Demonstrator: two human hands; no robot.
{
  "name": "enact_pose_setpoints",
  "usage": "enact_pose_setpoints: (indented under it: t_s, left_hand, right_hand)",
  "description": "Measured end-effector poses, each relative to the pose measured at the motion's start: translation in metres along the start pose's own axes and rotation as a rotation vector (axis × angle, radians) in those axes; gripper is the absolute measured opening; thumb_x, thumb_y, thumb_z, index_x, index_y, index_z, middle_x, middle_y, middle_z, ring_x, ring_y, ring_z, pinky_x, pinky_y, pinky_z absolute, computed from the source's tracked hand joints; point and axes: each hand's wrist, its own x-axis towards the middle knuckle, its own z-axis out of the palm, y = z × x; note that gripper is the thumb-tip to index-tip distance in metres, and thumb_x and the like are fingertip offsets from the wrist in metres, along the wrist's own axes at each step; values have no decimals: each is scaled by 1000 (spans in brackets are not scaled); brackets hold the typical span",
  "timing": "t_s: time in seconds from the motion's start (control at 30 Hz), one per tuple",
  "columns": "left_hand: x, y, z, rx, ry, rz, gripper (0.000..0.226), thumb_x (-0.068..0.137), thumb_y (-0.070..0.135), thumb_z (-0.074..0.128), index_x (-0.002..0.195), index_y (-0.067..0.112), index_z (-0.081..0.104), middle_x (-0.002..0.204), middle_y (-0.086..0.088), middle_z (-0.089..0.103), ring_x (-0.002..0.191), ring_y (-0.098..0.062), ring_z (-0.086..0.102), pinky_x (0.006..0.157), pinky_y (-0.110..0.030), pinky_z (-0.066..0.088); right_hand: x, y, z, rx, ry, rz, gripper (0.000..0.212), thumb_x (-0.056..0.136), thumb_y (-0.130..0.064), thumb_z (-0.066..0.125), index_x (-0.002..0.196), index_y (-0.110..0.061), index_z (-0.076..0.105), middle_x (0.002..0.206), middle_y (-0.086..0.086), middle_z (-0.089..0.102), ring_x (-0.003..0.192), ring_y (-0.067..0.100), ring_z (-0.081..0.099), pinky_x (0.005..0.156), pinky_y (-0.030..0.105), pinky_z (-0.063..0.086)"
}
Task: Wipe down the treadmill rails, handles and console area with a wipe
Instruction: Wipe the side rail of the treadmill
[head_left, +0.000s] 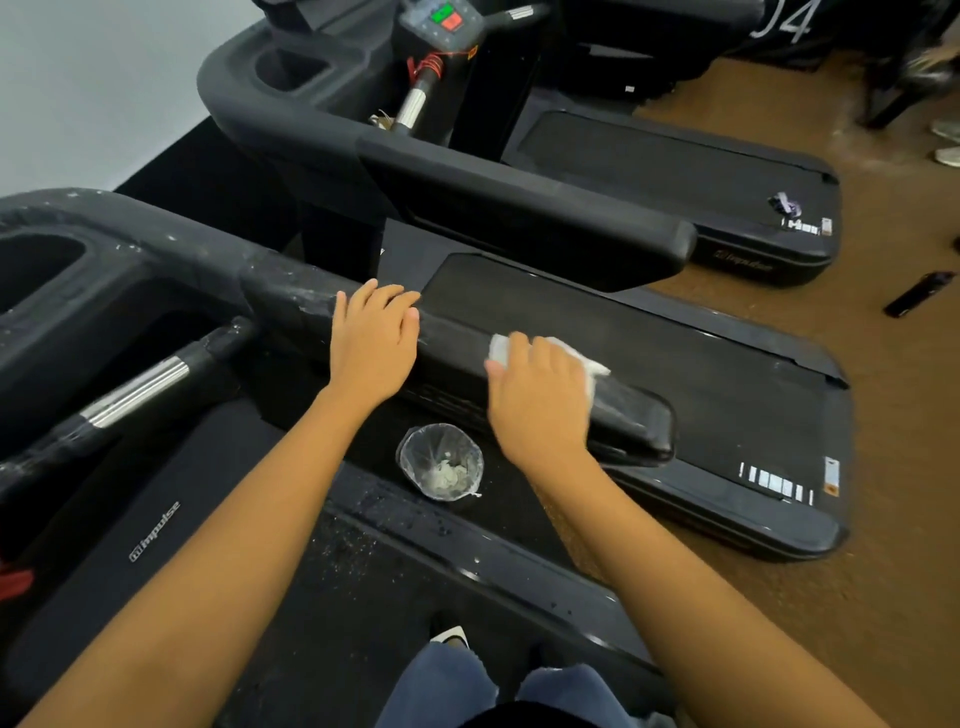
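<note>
On the right-hand side rail (631, 421) of the nearest treadmill, the right hand (540, 400) presses a white wipe (593, 365) against the top face, near the padded end. Its fingers curve over the wipe and hold it. The left hand (371, 345) rests on the same rail nearer the console, fingers relaxed and loosely spread, holding nothing. For full coverage, keep the wipe bunched under the palm, draw it along the rail in overlapping passes, and wrap it over the outer edge and the end. Pale streaks (291, 293) beyond the left hand suggest that section needs wiping, as may the chrome-banded handle (135, 384). A plastic-lined cup (441, 462) holding white scraps stands on the dark surface below the rail. The console is cut off at the left frame edge. The rail's outer face and most of the wipe are hidden.
</note>
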Motion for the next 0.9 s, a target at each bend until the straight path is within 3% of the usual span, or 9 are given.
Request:
enact_pose_setpoints:
  t_s: [0.1, 0.2, 0.27, 0.4, 0.47, 0.53, 0.6, 0.67, 0.9]
  left_hand:
    - [-2, 28, 6, 4, -56, 145, 43, 102, 33, 29, 136, 22, 53, 144, -1, 48, 142, -22, 28, 118, -49, 11]
    - [-8, 57, 10, -22, -85, 246, 42, 103, 33, 30, 137, 23, 53, 146, 1, 47, 143, -20, 28, 119, -45, 8]
    - [-14, 65, 13, -43, -88, 266, 42, 103, 32, 30, 136, 22, 53, 145, 2, 47, 143, -19, 27, 119, -43, 7]
    - [-20, 66, 16, -43, -107, 251, 43, 103, 33, 28, 138, 22, 51, 144, 2, 48, 142, -18, 29, 119, -43, 8]
    - [-22, 67, 17, -36, -106, 237, 43, 103, 33, 29, 140, 22, 48, 145, 2, 48, 142, -18, 29, 119, -42, 9]
    - [-23, 68, 17, -33, -97, 229, 43, 104, 32, 29, 141, 21, 47, 145, 2, 48, 142, -18, 30, 119, -42, 10]
    - [-24, 68, 17, -30, -92, 229, 43, 104, 32, 29, 141, 20, 47, 144, 2, 49, 141, -18, 31, 119, -41, 10]
    - [-23, 68, 17, -34, -91, 228, 43, 104, 32, 29, 140, 20, 48, 144, 2, 49, 141, -18, 32, 118, -41, 11]
    - [-23, 65, 9, -268, -53, 145, 40, 103, 25, 35, 137, 13, 51, 137, -3, 54, 136, -20, 38, 113, -34, 25]
  right_hand:
    - [-32, 47, -3, -30, 53, 129, 42, 96, -41, 27, 108, -12, 55, 95, 7, 59, 90, 30, 55, 79, 41, 44]
    - [-40, 66, -5, -25, 74, 278, 45, 96, -40, 26, 102, -10, 60, 92, 10, 62, 87, 33, 56, 77, 42, 43]
    - [-31, 76, -9, 24, -29, 373, 47, 98, -42, 28, 96, -8, 60, 91, 13, 61, 84, 36, 57, 74, 41, 44]
    - [4, 101, -23, 425, -279, 600, 49, 96, -44, 34, 92, -4, 61, 88, 11, 57, 79, 33, 51, 70, 36, 40]
    - [-1, 98, -25, 390, -230, 538, 48, 99, -42, 30, 97, -5, 61, 95, 13, 59, 81, 32, 50, 69, 36, 40]
    - [-33, 89, -12, 312, -33, 394, 46, 102, -36, 23, 115, -7, 56, 113, 17, 58, 97, 33, 51, 74, 40, 45]
    - [-70, 77, -6, 240, 25, 324, 48, 100, -33, 25, 138, -6, 38, 141, 22, 39, 127, 37, 38, 98, 48, 42]
    - [-83, 70, -2, 136, 14, 311, 58, 99, -34, 36, 146, -3, 24, 150, 28, 23, 138, 42, 22, 112, 54, 27]
    - [-54, 38, -12, 11, -207, 382, 82, 93, -64, 26, 152, -9, 11, 157, 26, 7, 144, 46, -1, 101, 77, 10]
